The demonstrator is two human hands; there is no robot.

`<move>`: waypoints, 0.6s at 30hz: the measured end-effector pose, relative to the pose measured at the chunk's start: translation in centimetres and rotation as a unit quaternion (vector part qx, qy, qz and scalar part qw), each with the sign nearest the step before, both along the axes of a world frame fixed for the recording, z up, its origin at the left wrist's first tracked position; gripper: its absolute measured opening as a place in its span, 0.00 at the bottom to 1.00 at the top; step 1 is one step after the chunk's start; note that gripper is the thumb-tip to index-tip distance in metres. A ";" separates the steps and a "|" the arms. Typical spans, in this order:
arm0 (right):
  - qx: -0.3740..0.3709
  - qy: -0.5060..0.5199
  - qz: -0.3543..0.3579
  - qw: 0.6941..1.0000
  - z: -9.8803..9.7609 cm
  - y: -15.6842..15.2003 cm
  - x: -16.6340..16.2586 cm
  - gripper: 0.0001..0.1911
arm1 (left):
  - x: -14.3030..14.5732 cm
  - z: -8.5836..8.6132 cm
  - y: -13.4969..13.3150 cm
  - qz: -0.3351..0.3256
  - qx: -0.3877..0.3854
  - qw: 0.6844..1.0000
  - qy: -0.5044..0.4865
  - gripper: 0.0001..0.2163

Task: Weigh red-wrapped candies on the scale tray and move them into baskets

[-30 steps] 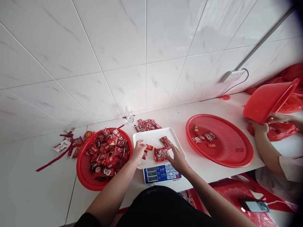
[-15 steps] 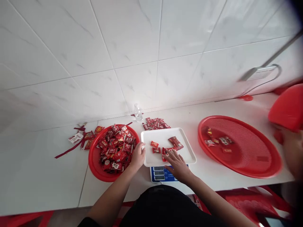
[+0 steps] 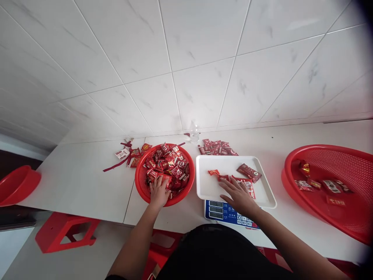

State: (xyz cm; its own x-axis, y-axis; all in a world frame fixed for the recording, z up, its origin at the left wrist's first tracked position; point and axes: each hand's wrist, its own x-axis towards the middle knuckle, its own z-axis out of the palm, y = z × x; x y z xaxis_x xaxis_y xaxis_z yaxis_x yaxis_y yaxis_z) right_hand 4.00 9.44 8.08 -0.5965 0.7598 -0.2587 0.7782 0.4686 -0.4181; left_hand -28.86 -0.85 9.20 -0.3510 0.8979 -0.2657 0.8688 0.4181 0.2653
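Note:
My left hand (image 3: 159, 191) reaches into a small red basket (image 3: 141, 186) heaped with red wrapped candies (image 3: 168, 166); its fingers spread over the packets at the near side. My right hand (image 3: 238, 193) lies flat with fingers stretched out on the white scale tray (image 3: 208, 186), covering red packets (image 3: 248, 172) there. Under the tray sits a blue-faced digital scale (image 3: 227, 212).
A big red mesh basket (image 3: 332, 155) with a few candies stands at the right. More packets (image 3: 217, 147) and a small clear bottle (image 3: 194, 132) lie by the tiled wall. Red ribbon and wrappers (image 3: 125, 155) lie left. A red basin (image 3: 17, 184) and red stool (image 3: 62, 235) sit at the far left.
My left hand moved from the tray's left edge into the small candy basket. The view swung left, so the other person and their tilted red basket left the picture.

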 end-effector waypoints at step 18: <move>0.005 0.080 -0.047 0.996 0.7 -2.3 2.8 0.26 | -2.6 3.2 2.2 0.218 0.150 0.899 -0.349 0.14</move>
State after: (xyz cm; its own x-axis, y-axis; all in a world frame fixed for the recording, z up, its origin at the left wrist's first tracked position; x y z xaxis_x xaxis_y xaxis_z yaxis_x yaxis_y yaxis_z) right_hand 6.75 7.18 8.76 -0.5554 0.8164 -0.1582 0.7431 0.4018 -0.5352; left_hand -31.50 1.35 12.44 -0.5288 0.7833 -0.3268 0.2186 0.4977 0.8394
